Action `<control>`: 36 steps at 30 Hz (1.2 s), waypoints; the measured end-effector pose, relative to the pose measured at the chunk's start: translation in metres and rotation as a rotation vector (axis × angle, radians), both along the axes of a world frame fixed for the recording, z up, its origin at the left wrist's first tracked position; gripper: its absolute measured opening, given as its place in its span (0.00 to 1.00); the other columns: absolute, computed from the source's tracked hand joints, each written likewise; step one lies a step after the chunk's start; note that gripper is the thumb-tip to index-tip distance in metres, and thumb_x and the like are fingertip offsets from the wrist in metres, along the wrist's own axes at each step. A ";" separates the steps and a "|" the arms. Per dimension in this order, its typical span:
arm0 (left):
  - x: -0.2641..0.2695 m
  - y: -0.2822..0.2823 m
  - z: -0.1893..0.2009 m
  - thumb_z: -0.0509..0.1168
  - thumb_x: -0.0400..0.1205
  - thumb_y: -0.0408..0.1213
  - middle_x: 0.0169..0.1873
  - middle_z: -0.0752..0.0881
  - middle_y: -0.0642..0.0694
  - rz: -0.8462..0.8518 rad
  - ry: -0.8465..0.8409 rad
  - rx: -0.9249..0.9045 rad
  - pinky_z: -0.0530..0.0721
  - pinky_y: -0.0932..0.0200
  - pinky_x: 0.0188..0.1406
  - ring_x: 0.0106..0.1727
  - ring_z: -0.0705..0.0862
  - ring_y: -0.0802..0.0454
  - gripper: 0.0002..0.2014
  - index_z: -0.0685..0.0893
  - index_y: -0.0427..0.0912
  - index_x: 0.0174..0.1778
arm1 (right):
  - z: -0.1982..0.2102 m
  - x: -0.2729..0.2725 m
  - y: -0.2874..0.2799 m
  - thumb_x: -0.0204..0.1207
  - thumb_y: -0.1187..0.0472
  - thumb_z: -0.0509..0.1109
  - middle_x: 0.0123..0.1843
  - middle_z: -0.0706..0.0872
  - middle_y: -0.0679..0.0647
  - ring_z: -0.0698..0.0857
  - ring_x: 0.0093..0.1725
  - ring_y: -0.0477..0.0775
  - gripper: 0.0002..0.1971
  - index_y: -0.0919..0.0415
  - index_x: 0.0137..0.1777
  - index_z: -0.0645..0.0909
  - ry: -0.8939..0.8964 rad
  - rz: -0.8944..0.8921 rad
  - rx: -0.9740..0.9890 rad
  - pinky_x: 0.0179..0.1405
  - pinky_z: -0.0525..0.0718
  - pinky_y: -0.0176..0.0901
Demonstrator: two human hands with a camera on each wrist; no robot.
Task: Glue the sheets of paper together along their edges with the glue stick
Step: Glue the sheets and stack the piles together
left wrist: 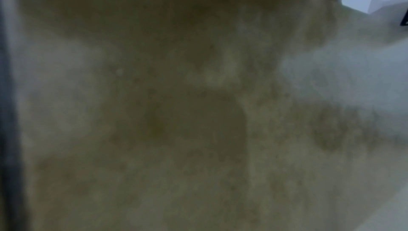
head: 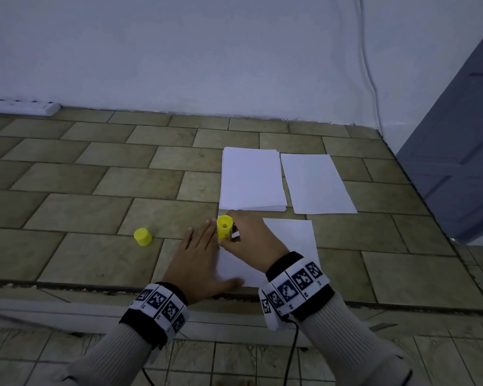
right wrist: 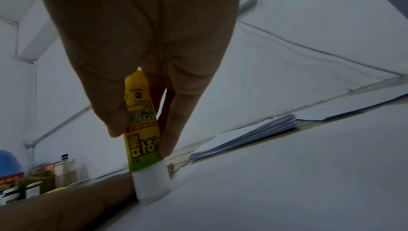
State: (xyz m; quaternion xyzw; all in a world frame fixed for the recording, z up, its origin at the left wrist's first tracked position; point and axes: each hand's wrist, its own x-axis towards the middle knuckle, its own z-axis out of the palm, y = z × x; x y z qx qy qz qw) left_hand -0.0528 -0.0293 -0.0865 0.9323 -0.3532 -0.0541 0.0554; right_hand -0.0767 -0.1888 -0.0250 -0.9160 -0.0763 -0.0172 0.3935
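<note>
My right hand grips a yellow glue stick upright, its white tip pressed down on the near sheet of paper at its far left edge. In the right wrist view the fingers curl round the stick's barrel. My left hand lies flat with straight fingers on the left part of that sheet, right beside the stick. The glue stick's yellow cap stands alone on the tiles to the left. The left wrist view shows only blurred tile.
A stack of white paper and a single sheet lie further back on the tiled floor. A white wall runs behind, with a power strip at far left and a cable. A grey door stands at right.
</note>
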 end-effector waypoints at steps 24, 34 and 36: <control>0.000 0.001 -0.002 0.28 0.60 0.86 0.85 0.39 0.43 0.027 0.011 0.094 0.39 0.43 0.84 0.86 0.38 0.50 0.68 0.43 0.36 0.86 | 0.003 -0.067 -0.140 0.68 0.66 0.77 0.40 0.87 0.50 0.85 0.40 0.44 0.06 0.62 0.44 0.84 -0.023 -0.321 -0.074 0.39 0.80 0.24; -0.001 0.000 0.002 0.25 0.58 0.86 0.85 0.37 0.42 0.025 0.014 0.098 0.36 0.44 0.84 0.86 0.37 0.49 0.68 0.40 0.36 0.85 | 0.012 -0.056 -0.067 0.71 0.65 0.75 0.46 0.87 0.55 0.87 0.44 0.49 0.05 0.64 0.45 0.82 -0.024 -0.075 0.138 0.44 0.88 0.47; 0.000 0.000 0.000 0.28 0.59 0.87 0.85 0.40 0.41 0.013 0.022 0.079 0.37 0.44 0.84 0.86 0.40 0.47 0.69 0.43 0.35 0.85 | 0.012 -0.051 -0.042 0.71 0.65 0.75 0.48 0.85 0.55 0.86 0.46 0.49 0.08 0.64 0.48 0.82 0.010 0.017 0.140 0.46 0.88 0.46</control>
